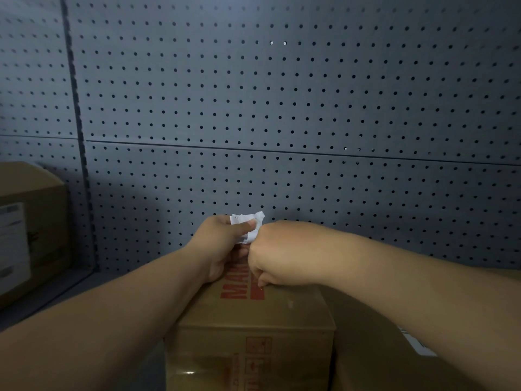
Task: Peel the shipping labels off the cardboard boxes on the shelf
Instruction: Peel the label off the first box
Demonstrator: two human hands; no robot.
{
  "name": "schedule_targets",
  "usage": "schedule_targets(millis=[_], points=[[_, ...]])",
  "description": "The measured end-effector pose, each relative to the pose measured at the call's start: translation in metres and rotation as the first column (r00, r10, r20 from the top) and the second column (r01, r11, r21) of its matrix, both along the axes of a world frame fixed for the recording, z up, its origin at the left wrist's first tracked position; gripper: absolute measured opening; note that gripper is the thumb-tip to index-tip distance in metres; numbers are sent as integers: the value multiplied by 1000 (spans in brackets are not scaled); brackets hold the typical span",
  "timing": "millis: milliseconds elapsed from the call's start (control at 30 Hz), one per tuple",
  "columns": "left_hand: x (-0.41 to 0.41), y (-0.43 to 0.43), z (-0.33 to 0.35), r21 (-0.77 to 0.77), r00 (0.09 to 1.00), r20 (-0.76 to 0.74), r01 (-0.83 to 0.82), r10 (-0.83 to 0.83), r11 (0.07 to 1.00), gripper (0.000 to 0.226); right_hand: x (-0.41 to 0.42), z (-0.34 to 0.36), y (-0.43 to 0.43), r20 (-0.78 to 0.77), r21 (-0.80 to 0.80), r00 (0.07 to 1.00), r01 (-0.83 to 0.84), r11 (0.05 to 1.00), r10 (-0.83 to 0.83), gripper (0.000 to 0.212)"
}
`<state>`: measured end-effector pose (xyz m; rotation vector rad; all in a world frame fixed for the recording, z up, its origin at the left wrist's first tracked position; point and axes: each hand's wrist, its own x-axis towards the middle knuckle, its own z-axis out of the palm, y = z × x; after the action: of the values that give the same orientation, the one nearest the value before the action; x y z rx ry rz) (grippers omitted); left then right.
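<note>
Both hands meet over the box (253, 328), right in front of the pegboard (282, 94). The left hand (222, 244) has the label (249, 224), a crumpled white scrap pinched between thumb and curled fingers and held up off the cardboard above the box's far edge. The right hand (282, 255) is balled into a fist, pressed against the left, knuckles up. The label's lower end runs in against that fist, but whether the fist grips it is hidden. Its fingertips come down at the box top, just at the red print (239, 289).

The box is centre frame, top face towards us. Hard against it on the right is the right box (366, 348), with a white strip (417, 345) peeking out beside the forearm. Off to the left, well apart on the grey shelf (56, 292), stands the left box (33, 230), with a side label (12, 246) stuck flat on its near face.
</note>
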<state>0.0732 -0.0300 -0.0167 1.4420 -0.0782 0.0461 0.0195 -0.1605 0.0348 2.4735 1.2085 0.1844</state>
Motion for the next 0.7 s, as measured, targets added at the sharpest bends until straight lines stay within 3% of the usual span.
schedule_targets(millis=[700], points=[[0, -1, 1, -10, 1000, -11, -24, 23, 1000, 25, -2, 1, -1, -24, 6, 1000, 4, 1000, -4, 21]])
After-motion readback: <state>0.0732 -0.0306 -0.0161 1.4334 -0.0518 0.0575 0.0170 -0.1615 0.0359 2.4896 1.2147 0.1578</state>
